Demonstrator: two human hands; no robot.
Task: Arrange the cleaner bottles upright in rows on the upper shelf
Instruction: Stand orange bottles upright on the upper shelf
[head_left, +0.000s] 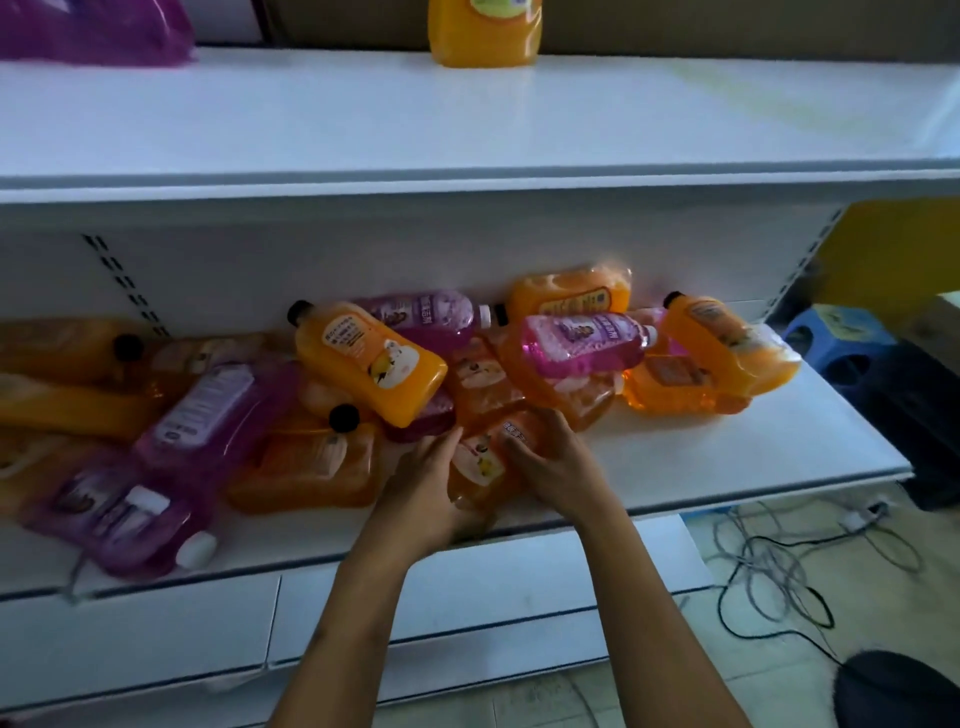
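Room: white metal shelving in dim light; pale tiled floor with a tangle of cables (769, 561) off the lower shelf's right end, and a blue stool (836, 338) beyond that end
Upper shelf (363, 119): white, mostly bare; one orange bottle (485, 31) stands upright near its back edge, a purple bag (93, 31) lies at its back left corner
Lower shelf (727, 457): a heap of orange and purple bottles lying flat from its left end to near its right end, some stacked on others
Held bottle (488, 457): orange, lying near the lower shelf's front edge, long axis running front to back, label up; which end carries the cap I cannot tell
Left hand (426, 493): fingers wrapped around the held bottle's left side and near end
Right hand (550, 457): fingers curled over the held bottle's right side, gripping it
Nearest neighbour: an orange bottle with black cap (369, 364) lies tilted on the heap, cap toward the back left
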